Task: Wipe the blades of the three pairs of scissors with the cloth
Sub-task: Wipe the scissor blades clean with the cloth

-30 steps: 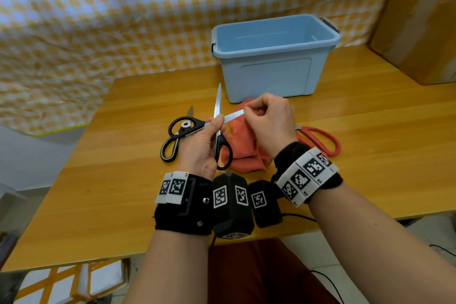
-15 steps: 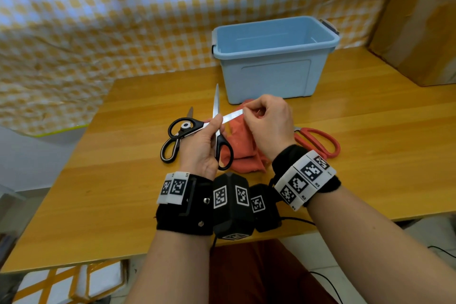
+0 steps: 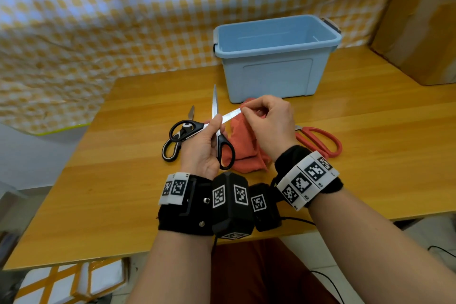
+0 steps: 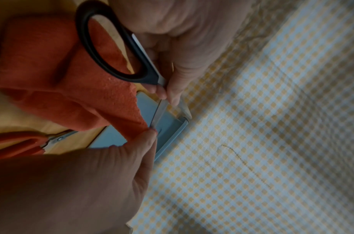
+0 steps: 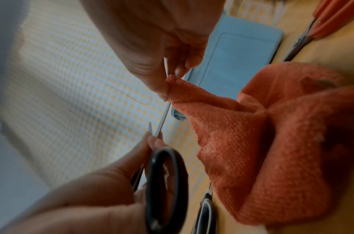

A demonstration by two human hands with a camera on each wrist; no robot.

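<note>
Our right hand has slid the orange terry cloth outward to the tip of one spread blade, so that stroke looks nearly finished. Its thumb and forefinger pinch the cloth around steel. Our left hand clamps the black-handled steel scissors near the pivot, above the wooden table.

Left wrist view: the left hand holds open black-handled scissors near the pivot. The right hand pinches an orange cloth around one blade. Behind lie a pale blue bin, red-handled scissors on the wooden table, and a yellow checked backdrop
</note>
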